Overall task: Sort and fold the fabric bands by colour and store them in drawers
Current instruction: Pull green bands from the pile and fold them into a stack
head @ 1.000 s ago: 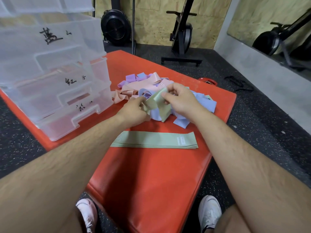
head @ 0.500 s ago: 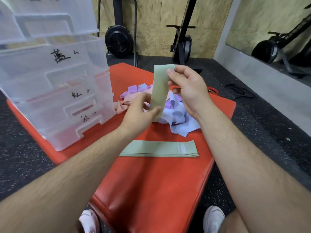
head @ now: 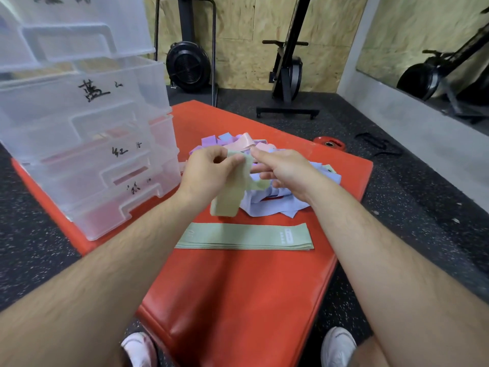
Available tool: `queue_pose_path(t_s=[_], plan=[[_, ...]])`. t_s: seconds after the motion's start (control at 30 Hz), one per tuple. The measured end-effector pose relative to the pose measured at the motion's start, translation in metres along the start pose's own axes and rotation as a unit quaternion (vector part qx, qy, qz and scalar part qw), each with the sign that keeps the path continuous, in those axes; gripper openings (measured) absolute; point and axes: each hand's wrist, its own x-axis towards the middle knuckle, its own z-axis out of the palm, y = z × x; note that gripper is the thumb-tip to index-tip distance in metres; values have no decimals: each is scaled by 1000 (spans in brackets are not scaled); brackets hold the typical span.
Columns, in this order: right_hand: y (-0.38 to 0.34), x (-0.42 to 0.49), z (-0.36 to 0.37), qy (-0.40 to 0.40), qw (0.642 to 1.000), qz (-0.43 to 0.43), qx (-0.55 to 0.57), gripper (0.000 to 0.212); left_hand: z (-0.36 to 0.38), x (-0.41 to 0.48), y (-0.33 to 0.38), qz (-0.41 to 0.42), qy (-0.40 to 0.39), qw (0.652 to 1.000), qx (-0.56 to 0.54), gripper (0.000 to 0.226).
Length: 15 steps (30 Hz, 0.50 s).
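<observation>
My left hand and my right hand both pinch a pale green fabric band that droops between them above the red mat. Behind the hands lies a loose pile of blue, purple and pink bands. A flat stack of green bands rests on the mat just below the hands. At the left stands a clear plastic drawer unit with handwritten labels; its drawers look closed.
Black rubber floor surrounds the mat. A red weight plate lies past the mat's far right corner. Exercise machines stand against the wooden back wall. My two shoes show at the bottom edge.
The green band was held up vertically with my right hand high; now both hands have come down close together and the band hangs bunched between them.
</observation>
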Motion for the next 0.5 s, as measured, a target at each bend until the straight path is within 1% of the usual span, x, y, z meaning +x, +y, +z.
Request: queue_pose_path(t_s=[0.07, 0.2, 0.27, 0.3, 0.37, 0.4, 0.43, 0.5], plan=[[-1, -2, 2, 16, 999, -41, -23, 45, -3, -1, 1, 13, 3, 1000, 27, 37], [4, -2, 8, 4, 983, -155, -95, 25, -10, -1, 5, 6, -12, 1000, 2, 34], [6, -2, 12, 33, 978, -186, -83, 11, -12, -4, 6, 6, -3, 1000, -7, 29], [5, -2, 12, 50, 976, -201, -66, 6, -12, -4, 6, 5, 18, 1000, -13, 27], [1, -3, 14, 76, 971, -224, -29, 6, -14, -6, 6, -9, 74, 997, -20, 28], [0, -4, 15, 82, 969, -231, -15, 6, -15, -7, 8, -24, 85, 996, -27, 31], [-1, -5, 17, 85, 968, -235, -7, 5, -15, -8, 10, -40, 79, 995, -42, 34], [-2, -10, 24, 81, 965, -250, -8, 8, -15, -11, 16, -72, 36, 992, -98, 41]])
